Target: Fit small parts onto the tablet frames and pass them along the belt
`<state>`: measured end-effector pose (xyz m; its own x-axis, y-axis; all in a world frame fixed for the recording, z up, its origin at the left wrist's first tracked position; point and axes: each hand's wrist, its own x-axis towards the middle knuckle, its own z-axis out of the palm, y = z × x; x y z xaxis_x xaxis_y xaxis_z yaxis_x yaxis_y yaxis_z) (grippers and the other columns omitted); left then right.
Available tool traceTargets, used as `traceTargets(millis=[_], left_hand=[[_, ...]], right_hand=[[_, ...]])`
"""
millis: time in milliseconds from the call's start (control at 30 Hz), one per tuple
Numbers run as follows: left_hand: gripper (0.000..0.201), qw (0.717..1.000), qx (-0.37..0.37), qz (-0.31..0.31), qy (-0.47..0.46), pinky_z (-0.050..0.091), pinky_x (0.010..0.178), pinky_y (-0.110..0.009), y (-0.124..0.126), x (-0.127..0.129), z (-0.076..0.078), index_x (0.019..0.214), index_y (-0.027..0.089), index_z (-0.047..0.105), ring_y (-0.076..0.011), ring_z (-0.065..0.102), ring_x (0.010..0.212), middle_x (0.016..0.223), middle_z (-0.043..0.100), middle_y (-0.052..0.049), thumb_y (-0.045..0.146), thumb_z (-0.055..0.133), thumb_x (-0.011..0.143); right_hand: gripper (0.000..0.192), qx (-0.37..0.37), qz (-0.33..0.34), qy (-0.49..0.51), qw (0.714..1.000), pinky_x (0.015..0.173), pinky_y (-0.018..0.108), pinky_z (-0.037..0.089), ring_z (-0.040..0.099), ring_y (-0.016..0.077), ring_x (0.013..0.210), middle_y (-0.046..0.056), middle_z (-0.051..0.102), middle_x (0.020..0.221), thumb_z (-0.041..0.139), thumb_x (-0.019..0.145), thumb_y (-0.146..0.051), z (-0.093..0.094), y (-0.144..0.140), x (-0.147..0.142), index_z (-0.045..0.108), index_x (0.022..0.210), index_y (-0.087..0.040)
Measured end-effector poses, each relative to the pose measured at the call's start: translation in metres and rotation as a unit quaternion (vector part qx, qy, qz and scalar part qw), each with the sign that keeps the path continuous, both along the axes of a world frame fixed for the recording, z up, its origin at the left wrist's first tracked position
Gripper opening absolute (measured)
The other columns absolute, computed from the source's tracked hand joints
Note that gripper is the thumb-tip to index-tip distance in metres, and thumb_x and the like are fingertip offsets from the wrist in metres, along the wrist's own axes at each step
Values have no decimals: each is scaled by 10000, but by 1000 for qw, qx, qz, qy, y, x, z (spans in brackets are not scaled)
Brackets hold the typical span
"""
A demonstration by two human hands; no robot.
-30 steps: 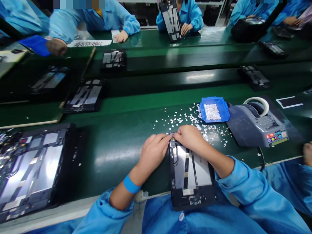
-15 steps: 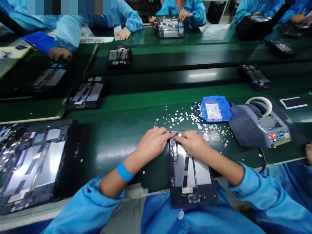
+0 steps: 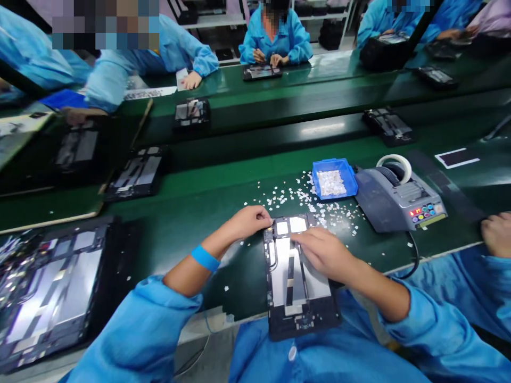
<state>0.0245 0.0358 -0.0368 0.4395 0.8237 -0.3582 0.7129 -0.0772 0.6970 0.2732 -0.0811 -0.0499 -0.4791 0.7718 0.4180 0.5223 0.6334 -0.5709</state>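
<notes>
An opened tablet (image 3: 279, 266) with bare inner parts and silver battery plates lies in front of me, its near end over the table edge by my blue coat. My left hand (image 3: 249, 221), a blue band on its wrist, is curled with fingers pinched at the tablet's far left corner. Whatever may sit in that pinch is too small to make out. Over the tablet's upper right part is my right hand (image 3: 325, 252), closed, thumb and forefinger together just below the white squares. Its fingertips hide anything between them.
Beyond the tablet, small white pieces (image 3: 281, 198) are scattered beside a blue bin (image 3: 335, 178) of similar pieces. A tape dispenser (image 3: 399, 197) stands right of it. A stack of opened tablets (image 3: 59, 287) is at left. Co-workers sit across the conveyor; a person's hand (image 3: 497, 234) rests at right.
My hands have parted: the left stays at the far left corner, while the right has drawn back toward me, uncovering the white squares. The view has shifted slightly. A co-worker opposite has lowered a tablet.
</notes>
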Motion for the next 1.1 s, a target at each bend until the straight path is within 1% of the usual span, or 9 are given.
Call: traceTargets(millis=[167,300,367,433,567,700,833,967,1100], left_hand=[[336,999,-1,-29,18,421,656,-315,9,0,-3,704,218,624,-221,579,705,702,655,-30,552,588,729],[409,1000,-2,-14,16,444,690,-322,16,-6,-17,718,248,646,-247,607,749,721,690,-13,649,576,756],[438,1000,-4,-13,11,441,674,-306,19,-7,-22,715,259,642,-239,599,730,701,685,9,688,570,764],[459,1000,-2,-14,14,439,664,-294,19,-6,-22,701,260,636,-233,592,718,683,683,20,712,571,750],[417,999,23,19,24,478,710,-320,15,-6,-4,777,280,668,-241,630,740,733,721,36,684,601,697],[380,977,124,163,54,498,689,-370,-10,-8,29,908,312,655,-260,628,703,753,705,38,633,560,728],[368,973,96,202,-52,506,681,-364,-54,11,55,923,254,666,-260,656,771,857,726,-31,562,624,726],[333,960,-57,143,-236,520,707,-327,-89,50,52,987,203,689,-205,645,760,867,711,-50,437,696,749],[285,901,-129,190,-367,496,701,-277,-100,68,31,995,186,677,-151,611,735,878,678,-33,336,744,762]], right_hand=[[220,-68,-197,117,971,737,310,538,653,175,791,40,710,885,544,990,-225,6,-50,62,710,1135,-229],[200,-150,-471,392,776,466,198,416,510,93,508,-57,569,640,677,891,-419,-8,-61,140,633,909,-224],[349,-184,-499,497,686,388,162,339,448,64,448,-82,534,625,764,776,-504,-14,-57,173,588,875,-220],[439,-217,-494,530,655,354,148,307,459,57,443,-64,571,666,824,676,-526,-17,-49,193,591,861,-204],[412,-253,-467,536,657,329,138,267,448,54,430,-42,575,629,865,593,-438,-15,-37,201,586,752,-180],[381,-236,-458,549,658,343,130,278,415,43,420,-71,531,580,840,625,-419,-4,-48,179,542,713,-198],[327,-281,-392,501,718,365,164,315,438,58,414,-28,611,604,777,767,-478,4,-58,118,641,783,-181],[290,-344,-285,418,791,411,188,341,477,81,435,-20,615,557,712,853,-457,13,-42,38,707,811,-170],[213,-359,-186,380,832,483,209,432,539,97,479,-24,644,589,678,863,-384,22,-21,-21,721,808,-183]])
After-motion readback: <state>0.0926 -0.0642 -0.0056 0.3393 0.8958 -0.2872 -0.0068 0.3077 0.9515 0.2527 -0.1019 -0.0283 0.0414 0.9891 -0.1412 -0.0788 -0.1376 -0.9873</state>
